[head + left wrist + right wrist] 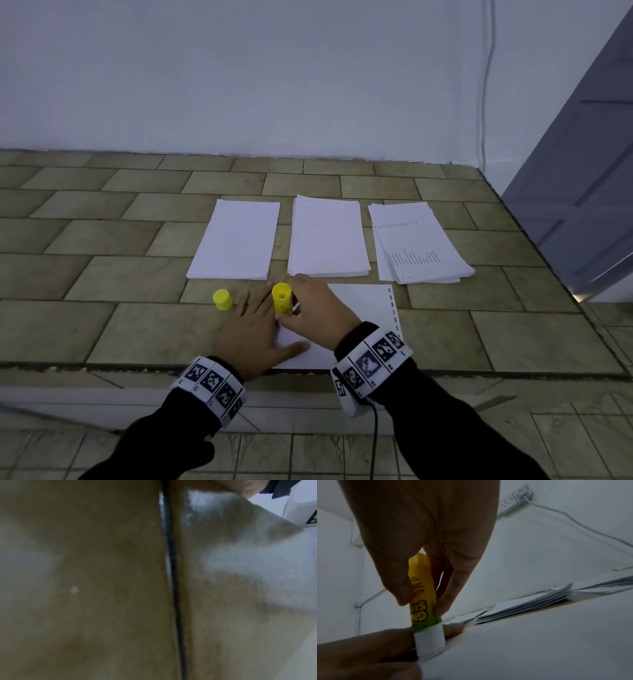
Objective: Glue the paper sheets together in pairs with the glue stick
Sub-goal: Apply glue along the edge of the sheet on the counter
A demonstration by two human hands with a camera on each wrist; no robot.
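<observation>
My right hand [310, 310] grips a yellow glue stick [282, 298] upside down. In the right wrist view the glue stick's [423, 599] white tip presses on a single white sheet [530, 649]. That sheet [363, 315] lies near the front edge of the tiled surface. My left hand [255, 330] lies flat, fingers spread, holding down the sheet's left side. The yellow cap [222, 299] stands to the left of my left hand. Three paper stacks lie behind: a left stack [236, 240], a middle stack [327, 238] and a printed right stack [416, 241]. The left wrist view is blurred tile.
The tiled surface [102, 240] ends at a white wall behind and a front edge [137, 368] near my wrists. A grey door [589, 178] stands at the right. A white cable [488, 85] runs down the wall. A wall socket [517, 499] shows in the right wrist view.
</observation>
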